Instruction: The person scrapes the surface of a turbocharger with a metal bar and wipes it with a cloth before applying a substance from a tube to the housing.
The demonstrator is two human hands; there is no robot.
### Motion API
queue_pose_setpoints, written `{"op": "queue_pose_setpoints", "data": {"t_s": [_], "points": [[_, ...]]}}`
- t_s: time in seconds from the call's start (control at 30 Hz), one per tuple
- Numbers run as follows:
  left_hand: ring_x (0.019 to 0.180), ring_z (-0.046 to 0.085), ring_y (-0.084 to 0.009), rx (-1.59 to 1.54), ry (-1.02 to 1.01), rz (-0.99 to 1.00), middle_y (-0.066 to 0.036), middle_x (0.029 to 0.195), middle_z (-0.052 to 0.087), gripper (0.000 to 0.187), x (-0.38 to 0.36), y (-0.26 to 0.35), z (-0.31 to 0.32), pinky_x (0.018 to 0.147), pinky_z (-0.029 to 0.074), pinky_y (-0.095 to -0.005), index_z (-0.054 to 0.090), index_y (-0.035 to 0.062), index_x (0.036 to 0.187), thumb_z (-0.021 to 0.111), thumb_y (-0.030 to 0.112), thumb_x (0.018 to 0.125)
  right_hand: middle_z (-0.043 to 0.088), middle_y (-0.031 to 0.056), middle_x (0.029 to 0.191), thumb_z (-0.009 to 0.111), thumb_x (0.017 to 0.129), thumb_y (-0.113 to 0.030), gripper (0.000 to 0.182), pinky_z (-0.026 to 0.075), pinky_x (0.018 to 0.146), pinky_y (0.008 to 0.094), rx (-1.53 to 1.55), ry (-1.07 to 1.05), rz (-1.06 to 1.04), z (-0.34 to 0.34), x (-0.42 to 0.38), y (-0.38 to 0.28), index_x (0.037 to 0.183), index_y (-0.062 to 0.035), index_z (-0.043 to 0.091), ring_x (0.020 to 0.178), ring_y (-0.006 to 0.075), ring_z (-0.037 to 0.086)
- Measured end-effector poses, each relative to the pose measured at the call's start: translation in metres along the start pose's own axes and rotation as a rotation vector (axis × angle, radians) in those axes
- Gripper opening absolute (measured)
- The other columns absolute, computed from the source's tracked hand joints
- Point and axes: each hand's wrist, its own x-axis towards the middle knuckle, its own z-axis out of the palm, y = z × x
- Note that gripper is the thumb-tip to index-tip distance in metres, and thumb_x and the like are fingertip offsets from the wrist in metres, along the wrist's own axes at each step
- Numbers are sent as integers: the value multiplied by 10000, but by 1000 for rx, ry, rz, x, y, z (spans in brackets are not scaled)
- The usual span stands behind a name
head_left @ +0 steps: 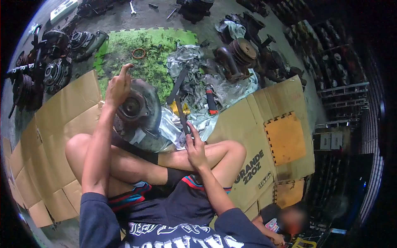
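I sit cross-legged on flattened cardboard. My left hand rests on the top edge of a round metal machine part standing between my knees, with the index finger raised. My right hand grips the lower end of a long dark flat tool that points up and away from me, over crumpled plastic sheeting. A yellow-handled item and a red-and-black handled tool lie on the sheeting just beyond.
A green foam mat with an orange ring lies ahead. Heaps of dark metal machine parts sit at far left and far right. An orange foam tile rests on cardboard at right. Another person is at lower right.
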Motion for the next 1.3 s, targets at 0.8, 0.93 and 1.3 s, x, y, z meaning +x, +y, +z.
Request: {"op": "queue_pose_setpoints", "data": {"t_s": [0.8,0.93,1.3], "points": [[797,683,-491,0,5,-27,-250,772,687,362,-1,1,0,717,487,-621,512,207,1412,464,223,1054,631,136,823,522,1078,-195,468,486,720,356,-38,3,-17,0,0,-7,1537,-122,468,731,153,570],[781,681,-490,10,13,6,-249,757,679,371,0,-3,2,712,487,-616,510,198,1418,468,217,1050,700,218,1041,508,1074,-203,467,512,823,397,-54,-1,-18,1,1,3,1532,-122,465,901,284,702],[761,692,-426,71,-51,-28,-235,813,701,356,-1,6,-5,723,483,-540,503,138,1418,443,144,1067,708,252,1106,511,1073,-203,474,516,805,402,-55,-19,-12,-2,1,-10,1535,-112,461,855,277,719]]}}
